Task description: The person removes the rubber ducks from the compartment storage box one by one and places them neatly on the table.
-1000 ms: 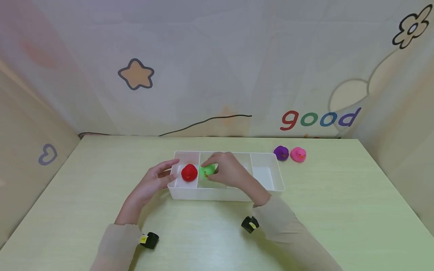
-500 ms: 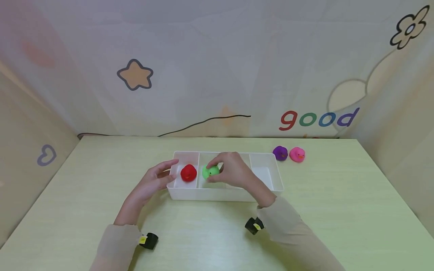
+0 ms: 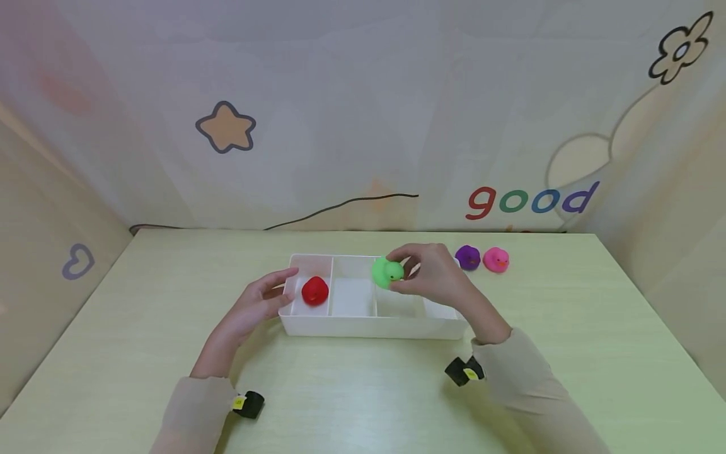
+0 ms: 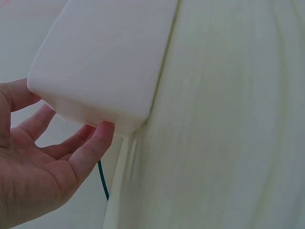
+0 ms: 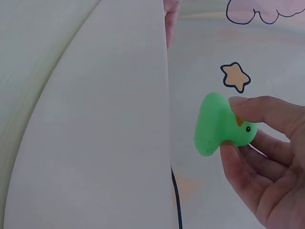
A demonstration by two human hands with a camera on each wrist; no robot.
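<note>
My right hand [image 3: 435, 272] pinches a green rubber duck [image 3: 387, 273] between thumb and fingertips, above the white divided box [image 3: 374, 328]. In the right wrist view, the duck [image 5: 213, 125] is held clear of the box wall [image 5: 105, 124]. A red rubber duck [image 3: 314, 291] sits in the leftmost compartment. My left hand [image 3: 256, 307] rests against the box's left end. Its thumb and fingertips touch the end wall, with the fingers spread and loosely bent, as the left wrist view shows [image 4: 47, 162].
Behind the box's right corner, a purple duck [image 3: 467, 258] and a pink duck [image 3: 496, 260] stand side by side on the pale table [image 3: 351, 391]. A printed cloth [image 3: 351, 113] hangs at the back.
My right hand has lifted the green duck out of the second compartment from the left and carried it rightward, over the divider. The left hand and red duck stay in place.
</note>
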